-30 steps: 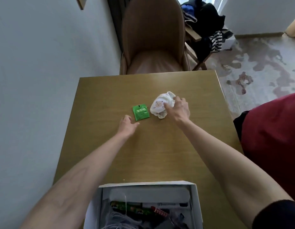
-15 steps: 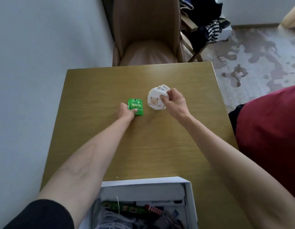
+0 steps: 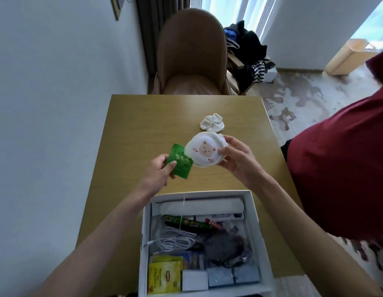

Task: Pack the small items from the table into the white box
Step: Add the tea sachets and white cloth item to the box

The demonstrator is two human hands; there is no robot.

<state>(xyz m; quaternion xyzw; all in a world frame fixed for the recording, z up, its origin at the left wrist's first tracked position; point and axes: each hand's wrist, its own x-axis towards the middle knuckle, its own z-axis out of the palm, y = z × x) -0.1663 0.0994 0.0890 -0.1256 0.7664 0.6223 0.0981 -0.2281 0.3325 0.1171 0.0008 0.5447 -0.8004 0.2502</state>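
Spanning most of the frame, the wooden table (image 3: 130, 129) carries the white box (image 3: 253, 228) at its 6 o'clock edge, open and already well filled with a coiled white cable (image 3: 177, 240), a yellow packet (image 3: 163, 277) and other small goods. Both hands hang above the table just beyond the box's far wall. The right hand (image 3: 237, 161) pinches the rim of a round white pouch with a bear face (image 3: 204, 152), its flat face turned up toward the camera. The left hand (image 3: 159, 171) grips a green sachet (image 3: 180, 162) between thumb and fingers, the sachet's long axis running from 11 to 5 o'clock, its upper corner tucked behind the pouch.

From either hand the box opening lies at 6 o'clock and below, so the coming move is likely a short pull toward the body and a drop; both hands look about equally near. One more item, a small gathered white cloth piece (image 3: 212, 123), lies on the table at 12 o'clock from the pouch (untouched, and the right hand is nearer to it).

The box's near edge is cut off by the frame, and free room inside is hard to judge.
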